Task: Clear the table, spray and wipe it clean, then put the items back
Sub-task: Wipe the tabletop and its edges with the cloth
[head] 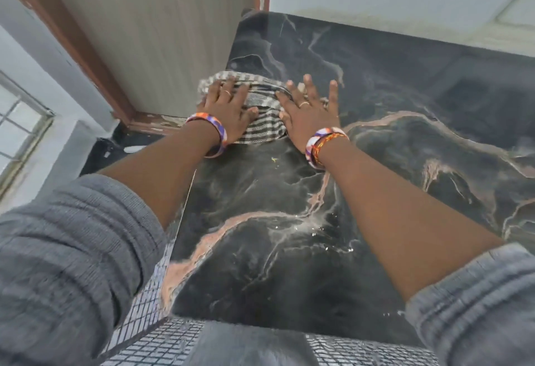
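Observation:
A black marble-patterned table (376,139) with pink veins fills the middle of the head view. A grey-and-white striped cloth (262,113) lies bunched near the table's far left edge. My left hand (228,110) presses flat on the cloth's left side, fingers spread. My right hand (309,110) lies flat over the cloth's right side, its fingers reaching onto the bare table. Both wrists carry colourful bangles, and grey sleeves are pushed up my forearms. Small wet droplets glint on the tabletop nearer to me.
A pale wooden door (162,32) in a reddish-brown frame (86,55) stands just left of the table. A window (20,131) is at the far left. White wall runs behind the table. Checked fabric (150,322) shows at the table's near edge.

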Motion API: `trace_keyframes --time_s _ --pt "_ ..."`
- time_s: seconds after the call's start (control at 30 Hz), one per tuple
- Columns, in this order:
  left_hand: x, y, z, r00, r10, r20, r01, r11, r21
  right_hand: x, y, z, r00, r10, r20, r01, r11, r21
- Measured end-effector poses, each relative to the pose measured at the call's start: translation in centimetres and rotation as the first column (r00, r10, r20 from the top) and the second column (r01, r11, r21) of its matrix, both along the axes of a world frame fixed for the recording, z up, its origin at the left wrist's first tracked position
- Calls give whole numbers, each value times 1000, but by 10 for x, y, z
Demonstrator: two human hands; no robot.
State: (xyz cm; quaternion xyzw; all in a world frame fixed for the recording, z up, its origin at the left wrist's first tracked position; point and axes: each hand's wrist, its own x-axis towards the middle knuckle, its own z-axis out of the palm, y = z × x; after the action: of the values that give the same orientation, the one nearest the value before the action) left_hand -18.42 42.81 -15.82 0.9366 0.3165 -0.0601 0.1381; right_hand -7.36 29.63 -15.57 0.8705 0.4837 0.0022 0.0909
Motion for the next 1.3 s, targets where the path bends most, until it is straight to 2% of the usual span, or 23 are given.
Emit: trace_keyframes --time_s 0.17,0.3,0.47,0.53,0.7,0.93,1.07,1.13,1.2,1.23,1.3 --pt "-41 -48 0 997 66 -29 -65 997 38 -10 -34 9 956 171 -237 -178 984 -8" --pt "-64 -94 1 997 34 -67 -31 998 55 -27 -84 8 920 147 -362 -149 989 23" --pt "-83 -155 3 994 -82 -76 84 996 32 -58 -153 9 932 33 -360 -18 999 43" --pt "-94 -175 4 988 -139 -73 141 990 26 -75 -180 5 928 -61 -368 94 993 71" --pt "-131 -192 3 966 -258 -25 259 965 47 -149 -213 -4 900 -240 -365 323 928 186" --pt "-180 -175 -8 961 -258 100 247 963 109 -241 -191 -12 861 -399 -315 484 833 269" --pt "-209 -153 -14 964 -153 215 128 984 128 -278 -158 -18 860 -396 -322 489 818 301" --pt "-226 -143 -22 925 -43 378 49 999 -5 -293 -142 -20 879 -357 -315 450 839 306" --pt "-237 -137 -26 832 145 536 12 961 -278 -304 -127 -24 896 -325 -302 417 850 323" --pt "-240 -135 -27 798 240 553 -9 922 -387 -307 -122 -27 905 -312 -288 401 851 339" --pt "-242 -137 -27 779 330 533 -46 878 -477 -310 -118 -34 932 -281 -231 353 849 392"
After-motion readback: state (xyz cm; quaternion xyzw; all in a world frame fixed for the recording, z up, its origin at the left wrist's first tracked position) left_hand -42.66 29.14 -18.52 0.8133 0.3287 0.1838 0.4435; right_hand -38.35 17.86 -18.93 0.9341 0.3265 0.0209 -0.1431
